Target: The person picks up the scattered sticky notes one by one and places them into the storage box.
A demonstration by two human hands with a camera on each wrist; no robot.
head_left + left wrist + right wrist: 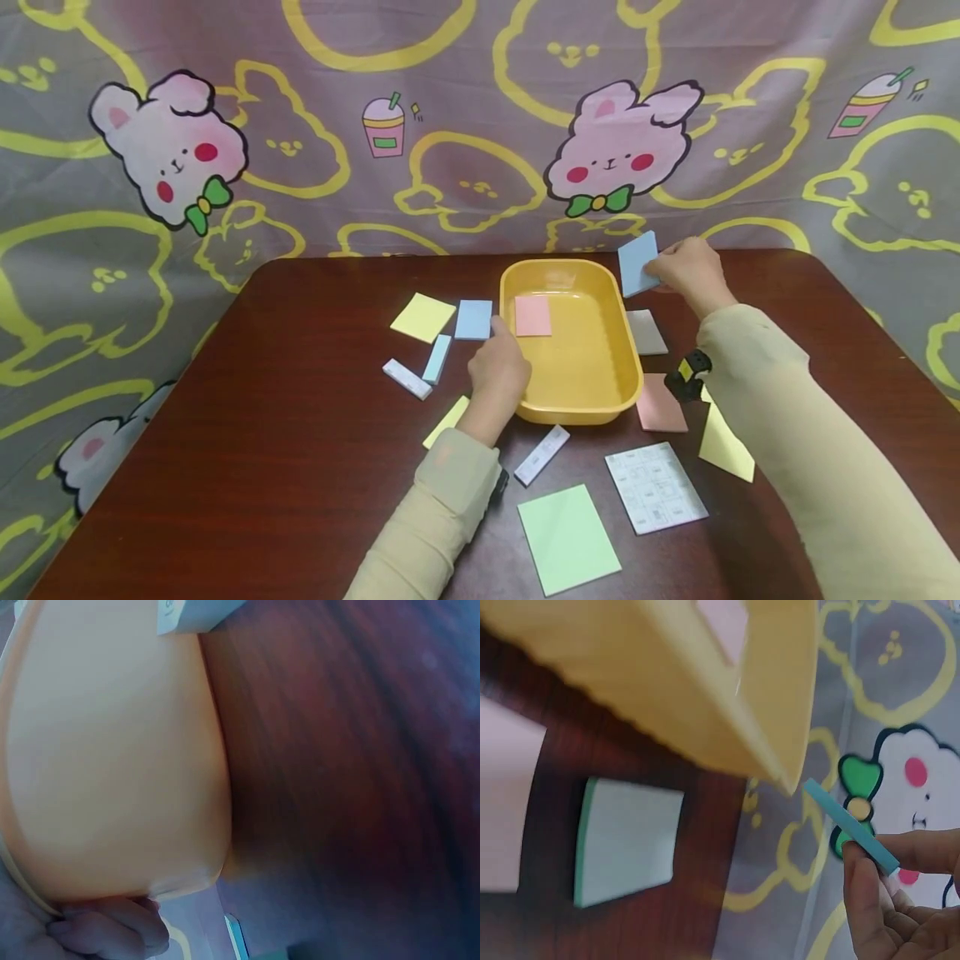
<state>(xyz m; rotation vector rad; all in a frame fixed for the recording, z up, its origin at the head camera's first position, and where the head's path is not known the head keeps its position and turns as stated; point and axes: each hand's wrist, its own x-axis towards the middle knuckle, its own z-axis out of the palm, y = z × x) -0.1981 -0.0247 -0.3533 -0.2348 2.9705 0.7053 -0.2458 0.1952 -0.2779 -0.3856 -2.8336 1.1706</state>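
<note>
My right hand (692, 265) pinches a blue sticky-note pad (636, 262) between thumb and fingers, raised beside the far right corner of a yellow plastic tray (592, 367). Edge-on, that pad looks thin in the right wrist view, with the thumb on one face and fingers on the other. At the tray's left side my left hand (500, 368) grips the rim, its fingers (101, 934) curled against the outer wall in the left wrist view. Inside the tray lies a pink sticky-note pad (533, 316). Another blue pad (473, 320) sits just past the left hand.
Left of the tray lie a yellow pad (423, 317) and narrow strips (437, 359). To the right are a grey-white pad (647, 332), a pink pad (662, 403) and yellow notes (727, 446). A green pad (569, 539) and a printed white pad (656, 487) lie in front.
</note>
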